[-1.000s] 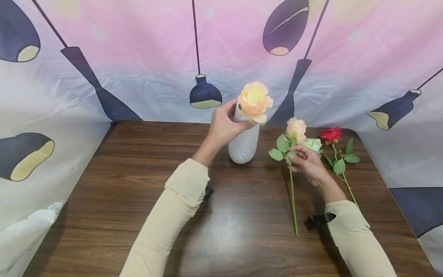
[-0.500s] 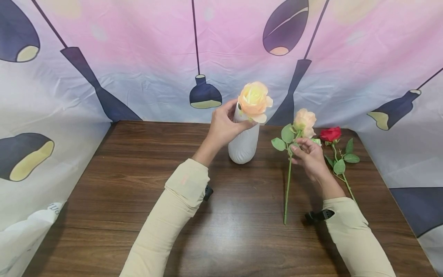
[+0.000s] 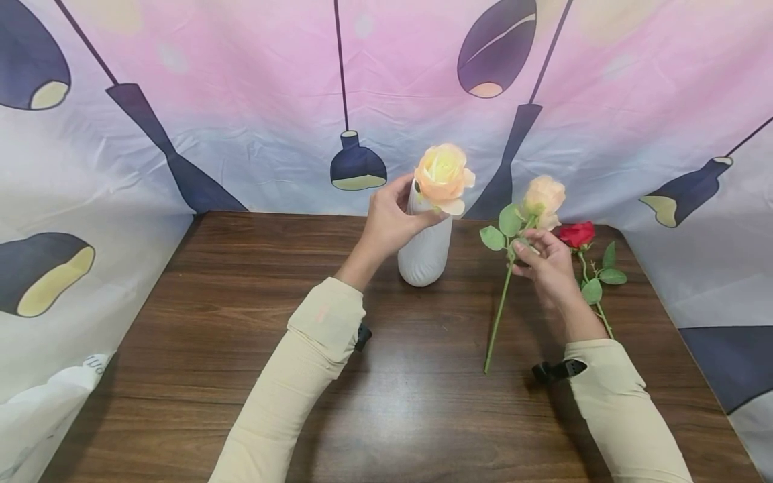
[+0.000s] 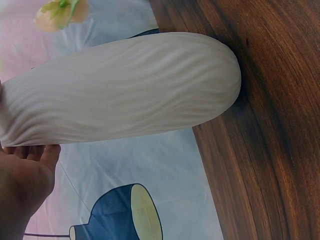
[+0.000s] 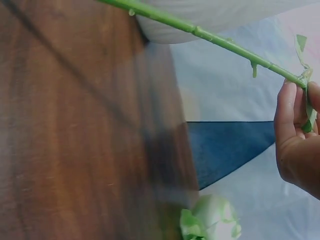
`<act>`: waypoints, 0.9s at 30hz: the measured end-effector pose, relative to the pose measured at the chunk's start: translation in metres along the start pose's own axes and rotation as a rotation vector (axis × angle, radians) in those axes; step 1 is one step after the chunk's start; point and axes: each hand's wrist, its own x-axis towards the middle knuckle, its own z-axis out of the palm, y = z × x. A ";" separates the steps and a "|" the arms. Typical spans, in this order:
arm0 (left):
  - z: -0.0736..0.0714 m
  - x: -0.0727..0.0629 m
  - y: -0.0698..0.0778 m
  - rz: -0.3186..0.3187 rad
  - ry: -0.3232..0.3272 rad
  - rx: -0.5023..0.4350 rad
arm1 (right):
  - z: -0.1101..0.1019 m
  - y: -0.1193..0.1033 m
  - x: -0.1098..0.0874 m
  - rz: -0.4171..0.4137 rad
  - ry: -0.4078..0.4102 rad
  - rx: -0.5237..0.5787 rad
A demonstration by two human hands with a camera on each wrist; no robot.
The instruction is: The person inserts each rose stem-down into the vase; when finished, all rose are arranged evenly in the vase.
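My left hand (image 3: 392, 218) grips the upper part of a white ribbed vase (image 3: 425, 251), thumb on the near side and fingers behind. The vase stands upright on the table, and a yellow-peach rose (image 3: 445, 176) sits in its mouth. In the left wrist view the vase's wavy wall (image 4: 125, 90) fills the middle. My right hand (image 3: 546, 265) pinches the stem of a pale peach rose (image 3: 543, 199) near its leaves. That rose is raised above the table, its green stem (image 5: 215, 39) slanting down toward the left, apart from the vase.
A red rose (image 3: 578, 234) with leaves lies on the right of the brown wooden table (image 3: 211, 349), partly behind my right arm. A pale green-white rose (image 5: 215, 217) shows low in the right wrist view. Printed cloth (image 3: 253, 87) hangs behind the table.
My right hand has lifted the pale peach rose up and slightly right, and its stem's lower end has swung left. The left hand and vase have stayed in place.
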 end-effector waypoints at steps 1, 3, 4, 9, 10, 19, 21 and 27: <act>0.000 0.000 0.000 0.000 0.000 0.002 | 0.000 -0.003 0.000 -0.005 0.008 0.015; 0.000 0.000 0.000 0.000 0.000 0.002 | 0.000 -0.009 0.001 -0.016 0.021 0.051; 0.000 0.000 0.000 0.000 0.000 0.002 | 0.000 -0.012 0.001 -0.026 0.026 0.070; 0.000 0.000 0.000 0.004 0.003 -0.001 | 0.001 -0.028 0.003 -0.097 0.042 0.133; 0.000 0.000 0.000 0.005 0.004 0.000 | 0.002 -0.031 0.004 -0.118 0.042 0.141; -0.001 -0.001 0.000 0.000 0.003 -0.015 | 0.014 -0.061 0.010 -0.243 0.002 0.321; 0.000 0.000 0.000 -0.002 0.002 -0.022 | 0.017 -0.068 0.012 -0.251 0.011 0.340; 0.000 0.001 0.001 -0.012 0.000 -0.022 | 0.024 -0.086 0.017 -0.269 0.053 0.417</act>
